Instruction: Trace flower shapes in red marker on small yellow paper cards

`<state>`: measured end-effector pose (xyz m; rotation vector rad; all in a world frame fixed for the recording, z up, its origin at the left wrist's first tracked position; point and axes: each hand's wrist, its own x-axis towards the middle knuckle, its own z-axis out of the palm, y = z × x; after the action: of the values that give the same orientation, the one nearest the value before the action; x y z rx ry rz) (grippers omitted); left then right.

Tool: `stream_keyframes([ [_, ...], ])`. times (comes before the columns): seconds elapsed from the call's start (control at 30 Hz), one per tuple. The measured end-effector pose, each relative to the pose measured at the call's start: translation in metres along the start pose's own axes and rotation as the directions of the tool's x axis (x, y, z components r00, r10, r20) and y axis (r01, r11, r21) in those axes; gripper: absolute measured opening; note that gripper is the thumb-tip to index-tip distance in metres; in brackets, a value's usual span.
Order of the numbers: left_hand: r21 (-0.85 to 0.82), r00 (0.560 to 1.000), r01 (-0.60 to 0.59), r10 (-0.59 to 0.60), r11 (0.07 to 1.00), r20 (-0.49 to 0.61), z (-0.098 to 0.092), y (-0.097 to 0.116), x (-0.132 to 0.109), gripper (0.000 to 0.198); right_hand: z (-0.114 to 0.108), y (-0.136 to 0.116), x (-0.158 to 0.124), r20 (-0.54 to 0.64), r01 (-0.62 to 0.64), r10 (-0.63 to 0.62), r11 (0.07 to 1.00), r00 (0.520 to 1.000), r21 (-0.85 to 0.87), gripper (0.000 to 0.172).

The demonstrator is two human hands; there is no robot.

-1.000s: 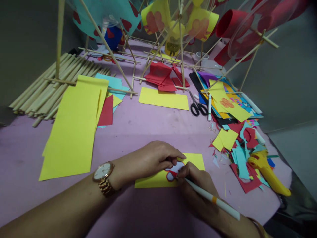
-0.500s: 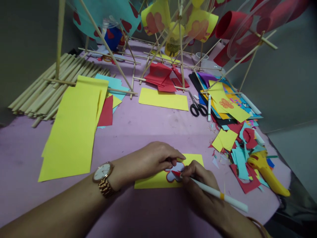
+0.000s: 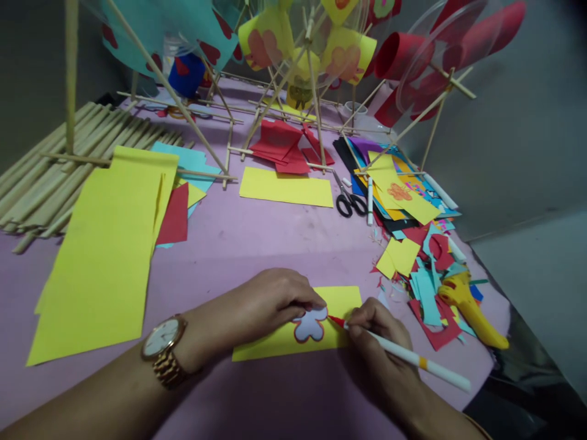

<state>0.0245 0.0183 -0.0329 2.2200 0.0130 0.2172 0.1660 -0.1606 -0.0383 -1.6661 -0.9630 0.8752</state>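
Note:
A pale flower-shaped paper cutout (image 3: 308, 326) with a red outline around it lies on a yellow paper strip (image 3: 342, 300). My left hand (image 3: 279, 297), with a gold watch (image 3: 164, 339) on its wrist, rests on the strip. Its fingertips press the cutout's upper left edge; the lower fingers are partly hidden. In my right hand (image 3: 383, 336) is a white marker (image 3: 415, 357) with a red tip, gripped like a pen. The marker's tip points at the right edge of the cutout, at or just above the yellow paper.
Yellow sheets (image 3: 98, 256) and wooden sticks (image 3: 68, 165) lie left. Scissors (image 3: 351, 203), red paper pieces (image 3: 279, 143) and a yellow strip (image 3: 287, 186) are farther back. Paper scraps (image 3: 424, 293) and a yellow glue gun (image 3: 474, 308) lie right. Stick frames with paper pinwheels (image 3: 309, 36) stand behind.
The red marker tip has gone from over the cutout to its right edge. My left index finger has drawn back, uncovering more of the cutout. The whole view has shifted slightly.

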Motion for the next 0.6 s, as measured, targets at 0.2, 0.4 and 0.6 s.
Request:
stream_keyframes([
  [0.2, 0.071, 0.997, -0.076, 0.074, 0.995, 0.026, 0.000, -0.001, -0.001, 0.021, 0.001, -0.013, 0.003, 0.085, 0.090, -0.083, 0.993, 0.993, -0.080, 0.013],
  [0.4, 0.170, 0.995, -0.090, 0.083, 0.981, 0.045, 0.003, 0.003, -0.002, 0.020, 0.003, -0.020, 0.010, 0.110, 0.142, -0.126, 0.978, 0.986, -0.152, 0.012],
  [0.6, 0.300, 0.996, -0.090, 0.080, 0.950, 0.047, 0.005, 0.010, -0.005, 0.017, 0.003, -0.013, 0.008, 0.166, 0.199, -0.182, 0.975, 0.969, -0.097, 0.012],
])
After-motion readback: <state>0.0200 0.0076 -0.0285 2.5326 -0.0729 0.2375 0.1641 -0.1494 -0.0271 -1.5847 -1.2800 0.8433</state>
